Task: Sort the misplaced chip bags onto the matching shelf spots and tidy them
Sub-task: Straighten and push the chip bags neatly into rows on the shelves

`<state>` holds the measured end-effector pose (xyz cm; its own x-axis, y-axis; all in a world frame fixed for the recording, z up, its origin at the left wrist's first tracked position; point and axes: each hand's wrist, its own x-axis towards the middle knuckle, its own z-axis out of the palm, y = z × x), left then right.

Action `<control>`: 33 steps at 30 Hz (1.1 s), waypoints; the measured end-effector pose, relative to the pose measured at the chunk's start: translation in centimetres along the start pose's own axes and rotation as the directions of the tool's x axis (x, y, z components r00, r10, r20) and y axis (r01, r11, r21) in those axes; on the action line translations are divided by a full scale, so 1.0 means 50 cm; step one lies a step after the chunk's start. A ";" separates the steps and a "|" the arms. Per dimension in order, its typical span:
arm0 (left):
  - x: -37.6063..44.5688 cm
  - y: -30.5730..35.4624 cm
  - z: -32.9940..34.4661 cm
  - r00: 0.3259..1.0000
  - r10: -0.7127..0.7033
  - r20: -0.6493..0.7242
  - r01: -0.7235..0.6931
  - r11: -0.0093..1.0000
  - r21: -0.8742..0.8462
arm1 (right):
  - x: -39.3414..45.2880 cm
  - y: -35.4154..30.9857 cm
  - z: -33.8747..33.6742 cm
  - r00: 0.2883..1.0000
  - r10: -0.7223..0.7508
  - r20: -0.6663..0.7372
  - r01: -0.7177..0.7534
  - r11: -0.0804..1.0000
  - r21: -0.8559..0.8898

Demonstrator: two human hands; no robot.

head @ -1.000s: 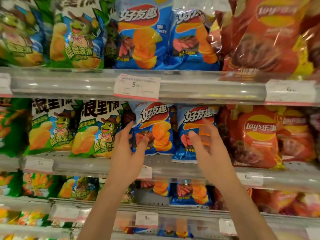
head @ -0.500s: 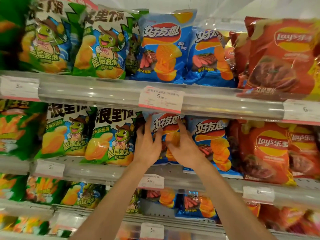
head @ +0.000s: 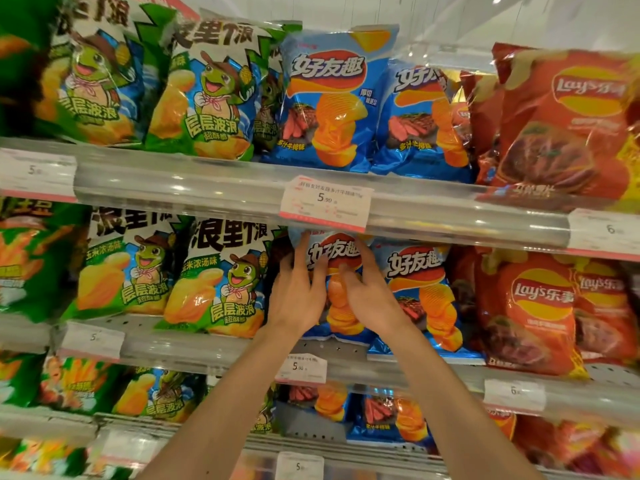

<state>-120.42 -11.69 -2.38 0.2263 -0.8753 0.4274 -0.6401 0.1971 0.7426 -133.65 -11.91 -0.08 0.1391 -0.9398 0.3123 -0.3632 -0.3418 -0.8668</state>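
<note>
The head camera looks at a snack shelf where both hands work on one blue steak-flavour chip bag (head: pixel 334 258) standing on the middle shelf (head: pixel 214 348), near that shelf's front edge and directly under the price tag (head: pixel 325 204) clipped to the rail of the shelf above. The left hand (head: pixel 294 296) lies flat on the bag's left half with its fingers spread and reaching up toward the top seam; the right hand (head: pixel 372 296) presses the right half, fingers loosely curled over the print. Neither hand pinches the bag; both seem to push and square it. The bag sits between the green turtle-mascot chip bag (head: pixel 216 278) on its left, which it touches or nearly touches, and a second blue chip bag (head: pixel 420 292) on its right, whose bottom edge overhangs the shelf front slightly. Beyond that stand the red Lay's bags (head: pixel 533 313). The main risk, as I judge it, is pressing too hard: an air-filled bag can buckle, slide back crooked, or crush the chips inside. A sideways shove from the right hand could also nudge the overhanging neighbour off the front edge. Pushing upward may catch the top seam on the rail and knock the price tag loose.
</note>
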 end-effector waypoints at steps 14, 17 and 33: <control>-0.009 -0.004 -0.008 0.989 0.147 -0.017 -0.145 0.985 0.090 | -0.016 0.018 0.025 0.997 -0.040 -0.060 0.035 0.996 -0.080; -0.009 -0.002 -0.009 0.988 0.157 -0.003 -0.156 0.983 0.099 | -0.016 0.022 0.023 0.996 -0.060 -0.066 0.055 0.996 -0.071; -0.030 -0.009 -0.021 0.953 0.301 -0.033 -0.290 0.938 0.188 | -0.030 0.026 0.045 0.984 -0.115 -0.139 0.099 0.988 -0.120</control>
<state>-119.70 -9.99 -2.82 0.0470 -0.7603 0.6479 -0.8040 0.3561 0.4762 -132.28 -10.92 -2.57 0.0511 -0.8859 0.4610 -0.4552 -0.4315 -0.7788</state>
